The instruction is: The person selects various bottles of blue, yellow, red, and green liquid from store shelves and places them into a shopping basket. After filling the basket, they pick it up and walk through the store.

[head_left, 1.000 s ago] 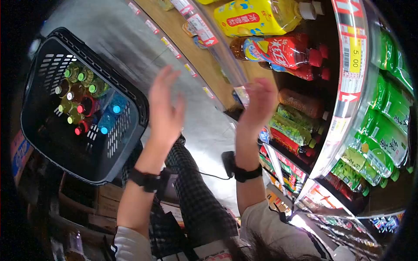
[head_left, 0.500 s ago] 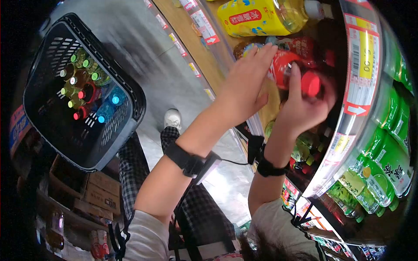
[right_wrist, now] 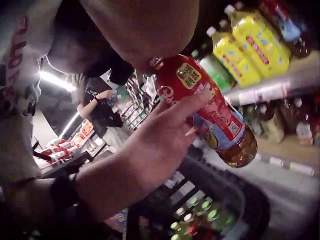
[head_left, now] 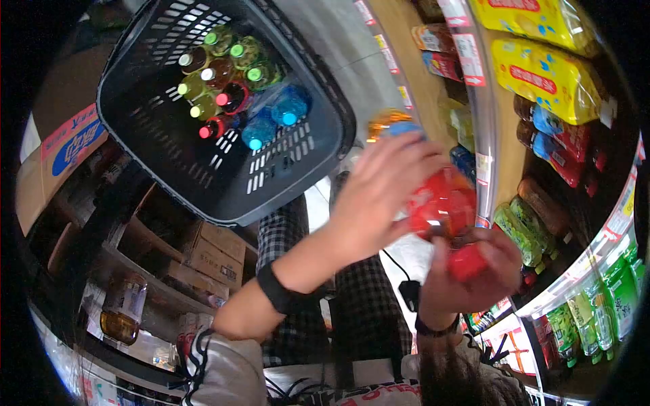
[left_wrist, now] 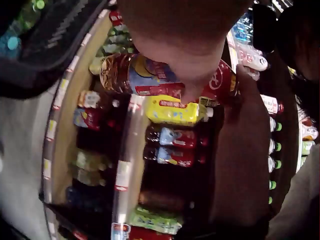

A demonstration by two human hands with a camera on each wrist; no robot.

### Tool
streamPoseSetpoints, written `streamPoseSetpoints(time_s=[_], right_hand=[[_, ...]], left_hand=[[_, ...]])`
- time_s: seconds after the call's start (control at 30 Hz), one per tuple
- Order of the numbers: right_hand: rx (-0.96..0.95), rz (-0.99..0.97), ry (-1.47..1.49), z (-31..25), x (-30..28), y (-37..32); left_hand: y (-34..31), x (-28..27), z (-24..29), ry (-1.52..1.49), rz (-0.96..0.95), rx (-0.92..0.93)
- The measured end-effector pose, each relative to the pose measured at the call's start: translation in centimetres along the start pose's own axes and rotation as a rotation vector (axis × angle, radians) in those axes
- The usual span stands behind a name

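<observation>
A large bottle of iced tea with a red label and red cap [head_left: 443,203] is held in both hands between the shelf and the basket. My left hand [head_left: 382,193] grips its body from the side, fingers laid across the label. At the cap end, my right hand [head_left: 477,274] holds the neck, thumb on the near side. In the right wrist view, the bottle [right_wrist: 212,107] tilts with its amber base down to the right. The black basket [head_left: 112,122] stands to the left, with several bottles [head_left: 233,98] upright inside it.
Shelves of drinks line the right, with yellow bottles [head_left: 542,80], red-labelled bottles [head_left: 562,145] and green bottles [head_left: 619,287]. Cardboard boxes [head_left: 220,254] fill a low rack at lower left. A person in dark clothes [right_wrist: 106,112] stands farther off in the right wrist view.
Both empty hands reached to the shelf and took hold of the red-labelled bottle. It has come off the shelf toward my body, and the head view has turned left toward the basket.
</observation>
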State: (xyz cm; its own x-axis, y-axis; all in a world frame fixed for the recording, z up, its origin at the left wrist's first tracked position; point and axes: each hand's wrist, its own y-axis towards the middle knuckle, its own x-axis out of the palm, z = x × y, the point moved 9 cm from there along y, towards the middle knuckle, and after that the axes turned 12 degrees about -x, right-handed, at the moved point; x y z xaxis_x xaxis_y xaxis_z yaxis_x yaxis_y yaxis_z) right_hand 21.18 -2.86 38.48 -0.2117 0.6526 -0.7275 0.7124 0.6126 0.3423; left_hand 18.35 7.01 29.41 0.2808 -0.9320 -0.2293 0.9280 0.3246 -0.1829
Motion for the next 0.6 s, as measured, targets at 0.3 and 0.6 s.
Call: streamPoseSetpoints(time_s=[0.3,0.6], right_hand=[[0.213,-0.394,0.294,-4.2,20.2,-2.1],[0.353,-0.593,0.332,-3.7,33.8,-7.0]], left_hand=[[-6.4,-12.4,-14.8,0.252,0.095,-0.341],[-10.5,-16.1,-27.4,0.227,0.216,-0.69]])
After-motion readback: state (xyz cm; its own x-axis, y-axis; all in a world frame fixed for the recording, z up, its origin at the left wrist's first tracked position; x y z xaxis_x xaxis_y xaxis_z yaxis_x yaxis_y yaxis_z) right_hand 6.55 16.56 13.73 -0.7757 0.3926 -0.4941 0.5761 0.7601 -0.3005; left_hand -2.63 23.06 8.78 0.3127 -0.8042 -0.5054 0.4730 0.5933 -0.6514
